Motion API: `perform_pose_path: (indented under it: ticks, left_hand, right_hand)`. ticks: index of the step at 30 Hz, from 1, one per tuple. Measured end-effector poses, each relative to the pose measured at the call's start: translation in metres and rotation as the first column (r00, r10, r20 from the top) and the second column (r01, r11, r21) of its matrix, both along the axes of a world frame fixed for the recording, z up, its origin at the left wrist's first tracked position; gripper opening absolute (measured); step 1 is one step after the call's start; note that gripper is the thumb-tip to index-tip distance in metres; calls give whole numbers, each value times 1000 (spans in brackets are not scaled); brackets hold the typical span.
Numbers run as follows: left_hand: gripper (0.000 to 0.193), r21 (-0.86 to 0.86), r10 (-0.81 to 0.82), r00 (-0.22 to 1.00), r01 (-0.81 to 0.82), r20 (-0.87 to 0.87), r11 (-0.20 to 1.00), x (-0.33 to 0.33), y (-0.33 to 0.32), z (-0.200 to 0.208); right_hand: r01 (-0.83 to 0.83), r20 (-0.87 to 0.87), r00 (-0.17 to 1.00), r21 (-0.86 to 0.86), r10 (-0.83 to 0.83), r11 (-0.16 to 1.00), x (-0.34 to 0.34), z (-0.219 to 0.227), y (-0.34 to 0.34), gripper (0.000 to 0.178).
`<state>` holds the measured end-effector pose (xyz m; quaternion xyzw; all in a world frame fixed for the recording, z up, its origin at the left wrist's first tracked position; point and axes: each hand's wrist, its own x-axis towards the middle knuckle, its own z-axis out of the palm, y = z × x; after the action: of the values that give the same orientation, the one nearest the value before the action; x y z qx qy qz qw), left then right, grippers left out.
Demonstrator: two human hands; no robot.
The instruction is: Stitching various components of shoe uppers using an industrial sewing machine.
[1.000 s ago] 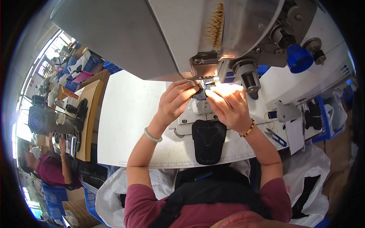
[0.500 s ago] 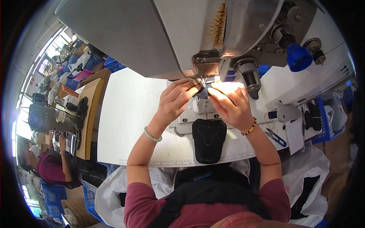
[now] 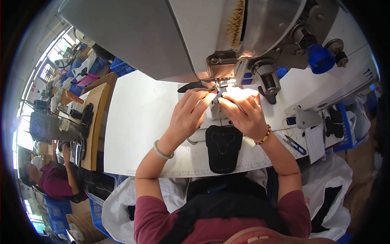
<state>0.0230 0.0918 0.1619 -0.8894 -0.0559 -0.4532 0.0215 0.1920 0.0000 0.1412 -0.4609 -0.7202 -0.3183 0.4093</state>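
A dark fabric piece (image 3: 219,96) lies under the needle area of a white sewing machine (image 3: 134,36). My left hand (image 3: 191,106) pinches its left side, with thumb and fingertips close to the presser foot. From the right, my right hand (image 3: 245,110) grips the same piece, its fingers bright under the machine lamp. A black part of the work (image 3: 191,87) sticks out beyond my left fingers. Nearer to me, a black padded piece (image 3: 223,148) with light stitched outlines lies flat on the white table (image 3: 134,122). My fingers partly hide the fabric.
Blue-handled thread snips (image 3: 295,145) and a paper sheet (image 3: 315,144) lie right of my right forearm. Blue baskets (image 3: 345,126) and white sacks (image 3: 329,195) flank the table. At the left, a person (image 3: 57,179) sits by another machine (image 3: 53,126).
The dark fabric has turned and shifted slightly between my fingers. More of the black part now shows left of the needle. My right hand has moved slightly left.
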Motion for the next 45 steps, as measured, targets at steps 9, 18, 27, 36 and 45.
perform_pose_path:
  ticks: [9, 18, 27, 36, 45]
  left_hand:
    - [43, -30, 75, 997, -75, -27, 997, 3, -13, 2]
    - [38, -9, 103, 994, -104, -43, 995, 4, -21, 8]
    - [30, 49, 263, 943, -258, -205, 965, 11, -42, 20]
    - [39, 76, 325, 929, -316, -176, 946, -3, -40, 14]
    - [48, -187, -155, 988, 148, -24, 971, -13, 37, -11]
  right_hand:
    - [-2, -69, 998, -24, 0, 1000, 2, 2, -2, 27]
    - [0, -101, 995, -16, -1, 1000, 3, 5, -2, 24]
    - [32, -117, 993, -24, -34, 999, 8, 5, -2, 22]
    - [46, -106, 993, -56, -52, 997, 7, 2, -3, 20]
    - [32, -125, 992, -8, -33, 999, 6, 10, -2, 23]
